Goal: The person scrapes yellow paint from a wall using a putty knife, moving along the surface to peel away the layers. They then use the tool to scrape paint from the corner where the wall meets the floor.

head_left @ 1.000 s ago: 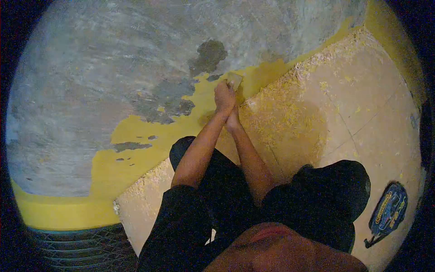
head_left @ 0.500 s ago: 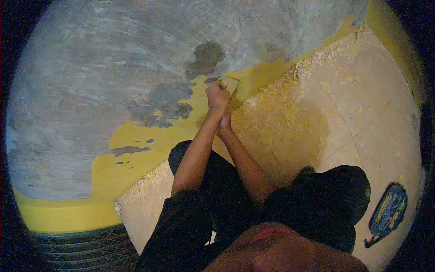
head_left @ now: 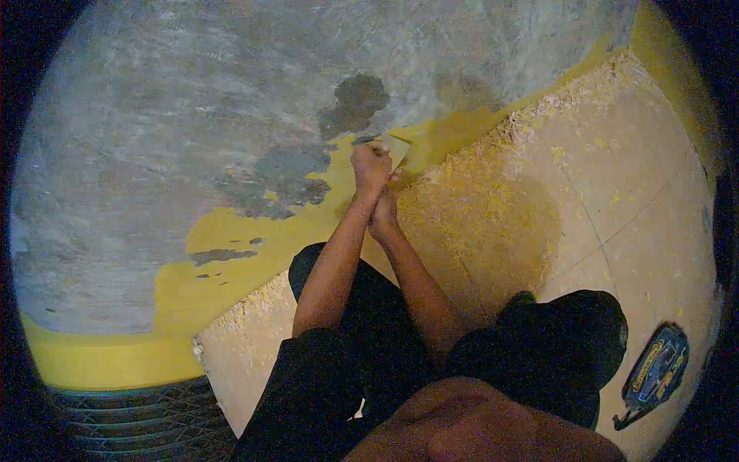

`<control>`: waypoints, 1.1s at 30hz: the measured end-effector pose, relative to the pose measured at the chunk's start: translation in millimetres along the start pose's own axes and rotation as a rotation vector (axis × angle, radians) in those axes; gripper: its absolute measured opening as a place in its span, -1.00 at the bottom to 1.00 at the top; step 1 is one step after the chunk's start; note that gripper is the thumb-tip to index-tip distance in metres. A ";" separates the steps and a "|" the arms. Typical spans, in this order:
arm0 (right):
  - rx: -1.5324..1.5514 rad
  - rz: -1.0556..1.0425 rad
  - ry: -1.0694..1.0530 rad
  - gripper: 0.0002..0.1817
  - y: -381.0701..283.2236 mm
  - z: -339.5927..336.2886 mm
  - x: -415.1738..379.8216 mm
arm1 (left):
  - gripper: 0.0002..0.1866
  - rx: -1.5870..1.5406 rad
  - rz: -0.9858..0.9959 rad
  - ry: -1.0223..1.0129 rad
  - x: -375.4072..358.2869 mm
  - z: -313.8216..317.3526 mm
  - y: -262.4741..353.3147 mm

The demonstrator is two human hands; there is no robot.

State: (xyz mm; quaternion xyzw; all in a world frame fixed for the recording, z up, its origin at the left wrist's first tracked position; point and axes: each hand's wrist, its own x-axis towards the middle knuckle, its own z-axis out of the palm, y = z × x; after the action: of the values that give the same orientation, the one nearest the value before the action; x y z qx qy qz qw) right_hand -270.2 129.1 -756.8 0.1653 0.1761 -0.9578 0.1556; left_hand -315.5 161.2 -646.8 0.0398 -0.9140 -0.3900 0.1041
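Observation:
My left hand [head_left: 371, 166] is closed around a paint scraper, with its fingers wrapped near the blade. The scraper's flat, pale blade [head_left: 397, 148] lies against the yellow paint [head_left: 323, 202] low on the wall. Just below, my right hand [head_left: 384, 212] is closed as well, apparently on the scraper's handle, which the hands hide. Grey surface [head_left: 192, 100] shows above the ragged upper edge of the yellow. Yellow shavings [head_left: 477, 192] are scattered over the floor beside my hands.
Beige floor tiles [head_left: 616, 208] stretch to the right, with crumbs heaped along the wall's foot [head_left: 531, 115]. A dark pouch-like item with coloured print [head_left: 656, 368] lies at lower right. Dark ridged material [head_left: 138, 420] is at lower left, under a yellow ledge [head_left: 115, 362].
My hands stay close together on the scraper, and the blade sits slightly further right. The whole view has shifted a little.

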 end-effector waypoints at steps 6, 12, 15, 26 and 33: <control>-0.534 -0.145 0.068 -0.44 0.9 -37.0 30.2 | -0.87 0.013 0.062 0.048 7.2 12.2 -22.9; -0.568 -0.038 0.090 -0.41 -47.2 -54.3 15.0 | -0.83 -0.500 -0.217 0.005 6.0 36.3 -31.3; -1.102 -0.435 0.020 -0.43 -47.8 -88.4 39.9 | -0.82 -0.549 -0.186 0.018 1.1 39.7 -19.6; -0.743 0.134 -0.059 -0.44 -136.2 -54.3 -11.7 | -0.73 -0.491 -0.234 0.217 5.3 65.3 -28.3; -0.532 0.059 -0.060 -0.41 -76.7 -45.4 -16.5 | -0.83 0.109 0.004 0.352 -0.1 51.9 -51.9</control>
State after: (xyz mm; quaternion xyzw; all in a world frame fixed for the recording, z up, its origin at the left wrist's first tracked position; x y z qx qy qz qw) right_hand -270.8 219.0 -768.7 0.0950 0.4119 -0.8775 0.2267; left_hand -327.3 161.9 -719.2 0.1110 -0.9017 -0.3266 0.2608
